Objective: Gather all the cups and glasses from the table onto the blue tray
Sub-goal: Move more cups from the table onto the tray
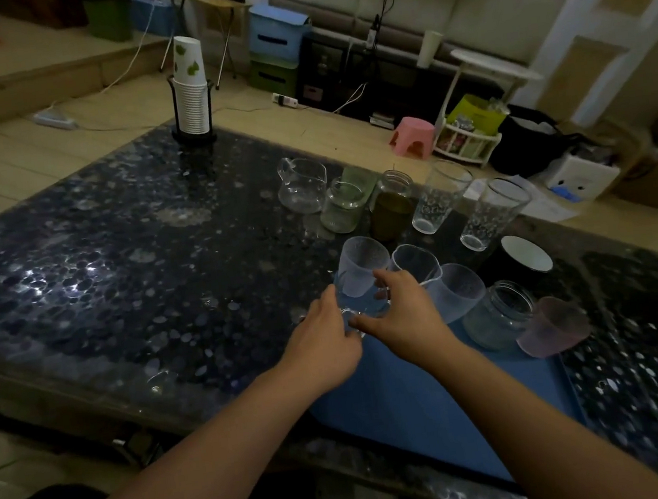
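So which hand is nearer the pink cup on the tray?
Right. The right hand rests on the frosted glass, with two glasses and a jar between it and the pink cup. The left hand holds that glass's far side, further away.

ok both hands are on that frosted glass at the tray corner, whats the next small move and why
Probably let go and reach for the glass pitcher. The frosted glass held by the left hand and right hand already sits at the blue tray far corner, while the pitcher stands on the table.
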